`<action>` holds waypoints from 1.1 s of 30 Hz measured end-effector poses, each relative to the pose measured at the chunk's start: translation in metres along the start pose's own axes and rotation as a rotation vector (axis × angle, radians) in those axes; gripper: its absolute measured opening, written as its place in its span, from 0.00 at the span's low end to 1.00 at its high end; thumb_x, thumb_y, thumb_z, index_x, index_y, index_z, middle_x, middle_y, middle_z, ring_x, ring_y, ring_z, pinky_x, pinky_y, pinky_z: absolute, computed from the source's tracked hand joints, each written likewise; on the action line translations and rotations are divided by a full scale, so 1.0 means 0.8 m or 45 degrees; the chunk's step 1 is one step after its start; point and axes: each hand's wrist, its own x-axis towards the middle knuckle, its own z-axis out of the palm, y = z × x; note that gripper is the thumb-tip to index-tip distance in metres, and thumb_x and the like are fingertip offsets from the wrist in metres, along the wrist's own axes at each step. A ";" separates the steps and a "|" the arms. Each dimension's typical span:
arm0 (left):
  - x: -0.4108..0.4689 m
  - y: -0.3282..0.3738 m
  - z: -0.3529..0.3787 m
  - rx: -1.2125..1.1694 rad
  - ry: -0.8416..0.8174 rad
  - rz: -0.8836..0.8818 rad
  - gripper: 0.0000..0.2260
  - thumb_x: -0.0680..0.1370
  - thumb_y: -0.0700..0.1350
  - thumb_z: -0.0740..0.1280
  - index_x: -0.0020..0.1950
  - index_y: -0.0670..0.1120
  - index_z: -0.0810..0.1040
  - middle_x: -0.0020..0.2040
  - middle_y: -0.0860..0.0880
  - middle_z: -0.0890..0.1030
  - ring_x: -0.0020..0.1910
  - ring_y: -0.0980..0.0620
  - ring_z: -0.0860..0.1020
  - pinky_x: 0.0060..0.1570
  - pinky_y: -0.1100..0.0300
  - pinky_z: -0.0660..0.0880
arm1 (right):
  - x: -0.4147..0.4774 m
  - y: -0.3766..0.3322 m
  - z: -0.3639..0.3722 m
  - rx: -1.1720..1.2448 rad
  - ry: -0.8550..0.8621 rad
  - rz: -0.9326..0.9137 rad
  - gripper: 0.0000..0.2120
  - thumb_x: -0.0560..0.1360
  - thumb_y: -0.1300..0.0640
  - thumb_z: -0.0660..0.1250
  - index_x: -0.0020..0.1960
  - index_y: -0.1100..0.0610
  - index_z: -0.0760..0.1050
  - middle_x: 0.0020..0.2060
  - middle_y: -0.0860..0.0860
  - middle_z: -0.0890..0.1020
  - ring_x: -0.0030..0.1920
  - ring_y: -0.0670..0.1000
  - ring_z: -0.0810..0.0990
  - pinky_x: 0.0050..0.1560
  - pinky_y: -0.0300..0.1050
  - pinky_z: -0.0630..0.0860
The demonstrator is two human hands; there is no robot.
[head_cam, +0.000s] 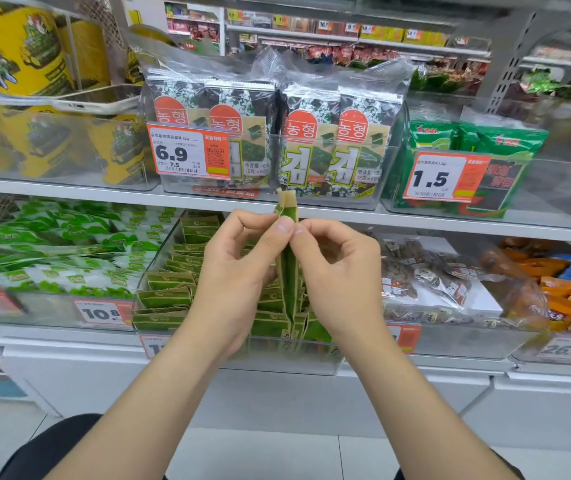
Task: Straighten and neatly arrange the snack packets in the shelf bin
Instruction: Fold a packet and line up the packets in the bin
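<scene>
In the lower middle of the frame, the left part of the clear shelf bin point(154, 268) holds green-and-tan snack packets point(170, 289) lying in stacked rows. They look mostly orderly to us, though a few edges sit crooked. Moving right, our left hand point(239, 271) and right hand point(339, 271) meet at centre frame, above and in front of the bin. Both pinch one packet point(289, 278) near its top edge, thumb pressed against fingertips on each side. That packet hangs upright and edge-on to us, out of the bin, and its lower end reaches down towards the packets below. We judge the task partly done, since this packet has not yet been set in place. Our hands cover the bin's right part, so we cannot tell its order.
</scene>
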 end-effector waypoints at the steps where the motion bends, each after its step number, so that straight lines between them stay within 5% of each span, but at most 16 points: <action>1: 0.000 0.000 0.002 -0.033 -0.014 -0.024 0.08 0.77 0.51 0.78 0.47 0.52 0.80 0.54 0.45 0.85 0.52 0.48 0.81 0.48 0.49 0.72 | 0.000 0.000 0.002 -0.003 0.033 -0.004 0.07 0.76 0.56 0.72 0.42 0.56 0.84 0.34 0.44 0.84 0.36 0.42 0.79 0.41 0.37 0.75; 4: 0.001 0.001 0.006 -0.131 -0.067 -0.068 0.07 0.78 0.48 0.72 0.43 0.49 0.78 0.45 0.47 0.81 0.44 0.50 0.78 0.43 0.54 0.72 | 0.002 -0.001 0.003 0.020 0.110 -0.008 0.09 0.76 0.57 0.70 0.38 0.54 0.81 0.30 0.42 0.79 0.33 0.41 0.74 0.37 0.36 0.72; 8: 0.007 0.003 0.005 -0.130 -0.050 -0.050 0.05 0.77 0.47 0.72 0.45 0.47 0.81 0.47 0.44 0.84 0.45 0.50 0.81 0.44 0.55 0.79 | 0.003 0.003 -0.002 -0.060 0.097 -0.083 0.10 0.82 0.56 0.70 0.42 0.54 0.81 0.33 0.42 0.81 0.35 0.41 0.77 0.40 0.40 0.74; 14: 0.016 0.001 0.004 0.075 0.010 0.086 0.07 0.76 0.53 0.76 0.46 0.50 0.82 0.56 0.34 0.84 0.50 0.43 0.79 0.53 0.36 0.78 | 0.006 0.007 -0.003 -0.100 0.095 -0.086 0.11 0.83 0.52 0.69 0.44 0.54 0.82 0.35 0.44 0.83 0.37 0.43 0.77 0.40 0.47 0.77; 17: 0.023 0.004 0.007 0.077 0.056 0.092 0.06 0.79 0.51 0.72 0.46 0.50 0.80 0.50 0.38 0.85 0.46 0.46 0.79 0.46 0.49 0.77 | 0.011 0.007 -0.005 -0.030 0.028 -0.023 0.10 0.80 0.51 0.74 0.42 0.54 0.81 0.34 0.45 0.83 0.36 0.45 0.78 0.39 0.48 0.77; 20: 0.029 0.010 0.007 0.010 0.127 0.056 0.09 0.83 0.51 0.68 0.46 0.50 0.77 0.46 0.46 0.84 0.44 0.51 0.81 0.39 0.57 0.79 | 0.011 0.011 -0.009 -0.139 -0.186 0.059 0.08 0.74 0.50 0.76 0.46 0.51 0.79 0.45 0.48 0.87 0.46 0.51 0.86 0.50 0.56 0.83; 23: 0.030 0.009 0.004 -0.029 0.128 0.017 0.10 0.83 0.55 0.67 0.49 0.49 0.77 0.49 0.43 0.83 0.49 0.45 0.81 0.46 0.51 0.78 | 0.010 0.012 -0.013 -0.189 -0.262 0.154 0.10 0.70 0.49 0.75 0.47 0.51 0.78 0.45 0.51 0.88 0.46 0.55 0.86 0.48 0.58 0.84; 29: 0.008 0.000 0.006 0.076 -0.125 -0.136 0.17 0.79 0.54 0.72 0.60 0.47 0.72 0.62 0.45 0.86 0.61 0.43 0.85 0.62 0.36 0.80 | 0.009 0.001 -0.021 -0.069 0.017 0.106 0.10 0.77 0.55 0.78 0.46 0.59 0.80 0.42 0.54 0.88 0.44 0.56 0.88 0.46 0.53 0.85; 33: -0.005 -0.004 0.005 0.137 -0.199 -0.155 0.16 0.78 0.55 0.76 0.56 0.49 0.73 0.65 0.38 0.82 0.64 0.40 0.83 0.61 0.35 0.81 | 0.004 -0.002 -0.024 -0.157 0.026 0.113 0.12 0.79 0.49 0.75 0.42 0.55 0.80 0.36 0.52 0.87 0.37 0.53 0.86 0.40 0.51 0.82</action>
